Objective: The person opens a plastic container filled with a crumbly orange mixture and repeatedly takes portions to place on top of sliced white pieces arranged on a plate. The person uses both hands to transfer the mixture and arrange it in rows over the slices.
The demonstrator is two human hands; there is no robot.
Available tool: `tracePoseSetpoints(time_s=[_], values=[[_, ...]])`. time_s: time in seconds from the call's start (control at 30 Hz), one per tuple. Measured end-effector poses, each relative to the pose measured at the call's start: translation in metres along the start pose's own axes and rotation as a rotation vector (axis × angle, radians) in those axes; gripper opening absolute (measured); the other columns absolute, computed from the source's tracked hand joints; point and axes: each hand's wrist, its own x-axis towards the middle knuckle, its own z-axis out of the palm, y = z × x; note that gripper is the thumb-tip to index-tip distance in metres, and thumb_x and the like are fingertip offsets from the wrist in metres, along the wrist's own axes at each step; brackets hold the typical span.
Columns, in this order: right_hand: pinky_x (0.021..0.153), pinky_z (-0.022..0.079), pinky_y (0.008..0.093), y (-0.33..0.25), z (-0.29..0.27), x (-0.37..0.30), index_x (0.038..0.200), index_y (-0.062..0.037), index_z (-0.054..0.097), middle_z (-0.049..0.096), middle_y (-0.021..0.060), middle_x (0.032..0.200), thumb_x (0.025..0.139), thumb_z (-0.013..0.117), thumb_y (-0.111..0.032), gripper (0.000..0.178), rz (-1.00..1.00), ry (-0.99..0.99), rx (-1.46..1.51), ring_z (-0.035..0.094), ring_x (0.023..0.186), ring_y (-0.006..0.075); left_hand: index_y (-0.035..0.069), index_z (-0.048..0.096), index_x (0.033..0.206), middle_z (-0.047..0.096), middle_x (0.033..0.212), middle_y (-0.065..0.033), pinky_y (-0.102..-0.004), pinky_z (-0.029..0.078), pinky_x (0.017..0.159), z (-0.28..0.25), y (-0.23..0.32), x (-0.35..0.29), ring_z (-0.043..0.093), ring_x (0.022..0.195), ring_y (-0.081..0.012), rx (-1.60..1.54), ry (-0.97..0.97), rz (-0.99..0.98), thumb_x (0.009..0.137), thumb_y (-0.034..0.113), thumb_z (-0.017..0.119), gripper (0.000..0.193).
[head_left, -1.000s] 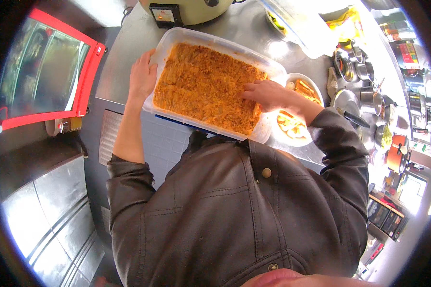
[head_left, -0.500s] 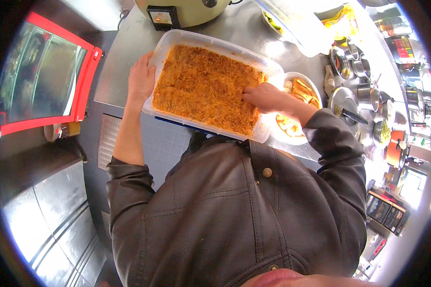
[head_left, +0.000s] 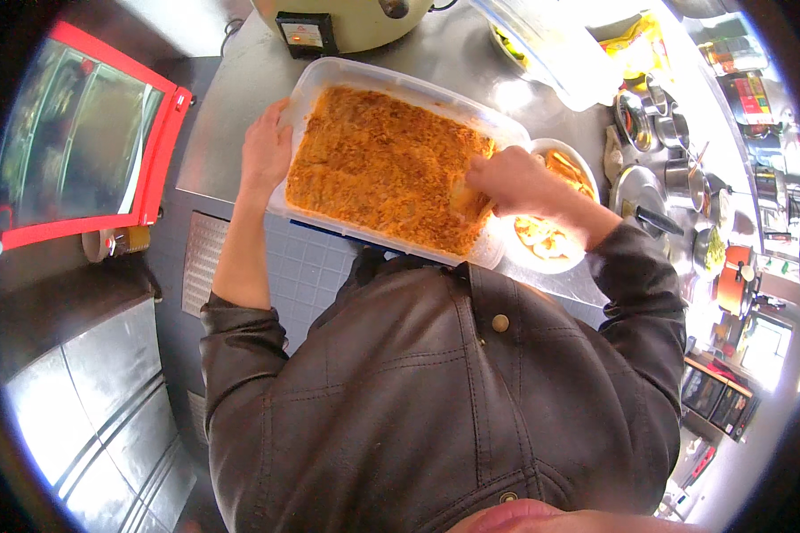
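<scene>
A clear plastic tub (head_left: 498, 252) stands on the steel counter in front of me. Orange-brown crumb coating (head_left: 373, 169) fills most of it. My left hand (head_left: 265, 153) holds the tub's left end, fingers at the rim. Over the tub's right end, my right hand (head_left: 517, 185) is closed on a flat crumb-coated piece of food (head_left: 465, 197), lifted at an angle from the coating. The fingertips are partly hidden by the hand. Beside the tub on the right, partly under my right wrist, sits a white round bowl (head_left: 542, 264) with orange-and-white food pieces.
A large pale green cooker (head_left: 356, 22) stands behind the tub. Back right are a clear plastic lid or box (head_left: 560, 53) and a yellow bag (head_left: 638, 49). Several metal pots and bowls (head_left: 684, 182) line the right side. A red-framed glass cabinet (head_left: 173, 133) is at left.
My right hand has moved slightly right and up, raising a coated piece off the bed of crumbs. My left hand stays at the tub's end.
</scene>
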Motion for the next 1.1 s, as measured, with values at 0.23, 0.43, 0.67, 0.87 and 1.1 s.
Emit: tracePoseSetpoints(time_s=[0.23, 0.43, 0.67, 0.87, 1.1], values=[[0.087, 0.045, 0.0437, 0.003, -0.004, 0.011, 0.111, -0.0056, 0.055, 0.06, 0.0212, 0.106, 0.074, 0.066, -0.049, 0.058, 0.354, 0.157, 0.497, 0.057, 0.099, 0.0377, 0.009, 0.051, 0.124, 0.06, 0.111, -0.0157, -0.0423, 0.041, 0.093, -0.004, 0.004, -0.001, 0.053, 0.107, -0.0341, 0.054, 0.048, 0.051, 0.083, 0.01, 0.055, 0.041], [0.089, 0.045, 0.0421, -0.019, 0.029, 0.038, 0.126, -0.0087, 0.05, 0.055, 0.0182, 0.121, 0.078, 0.065, -0.044, 0.061, 0.476, 0.48, 0.59, 0.056, 0.105, 0.0364, 0.008, 0.056, 0.117, 0.061, 0.105, -0.0138, -0.0407, 0.041, 0.091, -0.012, 0.041, -0.017, 0.054, 0.103, -0.0318, 0.344, 0.279, 0.243, 0.081, 0.018, 0.062, 0.038], [0.078, 0.048, 0.0401, -0.047, 0.038, 0.037, 0.1, -0.0081, 0.058, 0.056, 0.0119, 0.103, 0.08, 0.063, -0.017, 0.023, 0.392, 0.772, 0.382, 0.057, 0.095, 0.0325, 0.005, 0.06, 0.107, 0.06, 0.107, -0.0159, -0.0422, 0.042, 0.09, 0.033, 0.103, -0.033, 0.054, 0.104, -0.0327, -0.046, -0.122, 0.493, 0.079, 0.02, 0.066, 0.033], [0.076, 0.049, 0.0399, -0.064, 0.048, 0.022, 0.093, -0.0079, 0.057, 0.057, 0.0111, 0.104, 0.077, 0.064, -0.01, 0.018, 0.322, 0.844, 0.376, 0.057, 0.092, 0.0318, 0.006, 0.061, 0.105, 0.057, 0.111, -0.0153, -0.0417, 0.042, 0.094, 0.054, 0.112, -0.035, 0.053, 0.105, -0.0339, -0.018, -0.425, 0.468, 0.075, 0.02, 0.069, 0.034], [0.077, 0.05, 0.0391, -0.063, 0.052, 0.013, 0.095, -0.0055, 0.065, 0.061, 0.0143, 0.107, 0.081, 0.064, -0.019, 0.019, 0.394, 0.901, 0.822, 0.059, 0.094, 0.0326, 0.008, 0.064, 0.09, 0.057, 0.11, -0.0125, -0.0403, 0.044, 0.091, 0.053, 0.11, -0.043, 0.053, 0.104, -0.0335, 0.01, -0.335, 0.681, 0.072, 0.018, 0.07, 0.021]])
